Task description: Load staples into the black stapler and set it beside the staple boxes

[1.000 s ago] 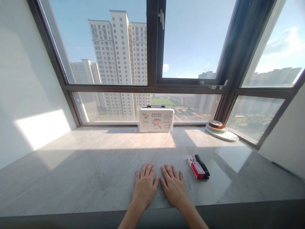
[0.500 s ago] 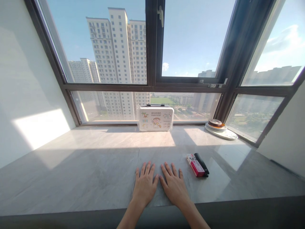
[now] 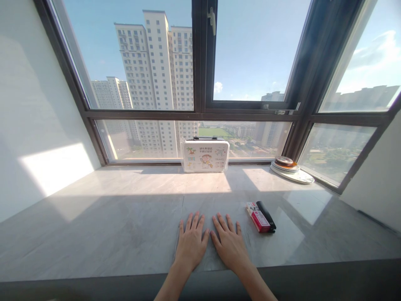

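Observation:
My left hand lies palm down near the front of the grey stone sill, fingers spread. Beside it, thumbs almost meeting, my right hand rests flat in the same way. Neither one grips anything. Faint see-through edges show along the outer sides of both hands; what lies under the palms I cannot make out. To the right of my right hand, a small red and white box lies against a black stapler.
A white cartoon-printed case with a black handle stands upright against the window. Several stacked plates sit in the back right corner, on a larger oval plate. Dark window frames rise behind the sill, and its front edge runs below my wrists.
The view has shifted very slightly. Both hands and all the objects stay in place.

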Action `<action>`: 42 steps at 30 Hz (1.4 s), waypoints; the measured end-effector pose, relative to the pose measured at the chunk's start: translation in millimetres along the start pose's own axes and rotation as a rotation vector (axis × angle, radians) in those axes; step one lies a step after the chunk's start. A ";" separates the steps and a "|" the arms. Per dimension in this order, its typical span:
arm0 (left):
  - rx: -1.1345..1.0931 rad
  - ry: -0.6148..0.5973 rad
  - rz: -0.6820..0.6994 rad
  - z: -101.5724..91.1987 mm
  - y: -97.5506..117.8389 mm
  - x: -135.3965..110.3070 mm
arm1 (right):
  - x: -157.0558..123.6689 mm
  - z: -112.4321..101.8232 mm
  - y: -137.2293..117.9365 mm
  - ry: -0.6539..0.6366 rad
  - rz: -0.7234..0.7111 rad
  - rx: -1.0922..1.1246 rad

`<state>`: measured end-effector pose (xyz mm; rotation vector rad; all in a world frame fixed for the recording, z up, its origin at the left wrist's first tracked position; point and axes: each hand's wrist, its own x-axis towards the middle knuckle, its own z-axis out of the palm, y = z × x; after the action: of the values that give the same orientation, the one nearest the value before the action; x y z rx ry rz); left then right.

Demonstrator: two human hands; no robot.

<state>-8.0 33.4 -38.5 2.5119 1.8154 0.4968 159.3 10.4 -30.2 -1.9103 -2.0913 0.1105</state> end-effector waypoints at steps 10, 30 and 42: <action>-0.031 0.015 0.004 2.1 -2.6 0.1 | -2.5 -5.9 9.4 0.074 -0.036 0.273; -0.140 0.023 -0.002 3.9 -5.2 1.6 | 20.3 -78.8 165.3 0.090 0.269 0.608; -0.436 0.116 -0.118 -11.2 -8.2 3.2 | 41.2 -5.2 -3.4 0.086 0.123 0.711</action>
<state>-17.5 37.0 -28.5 2.1122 1.6534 0.9326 154.7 49.7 -17.3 -1.5533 -1.5705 0.6844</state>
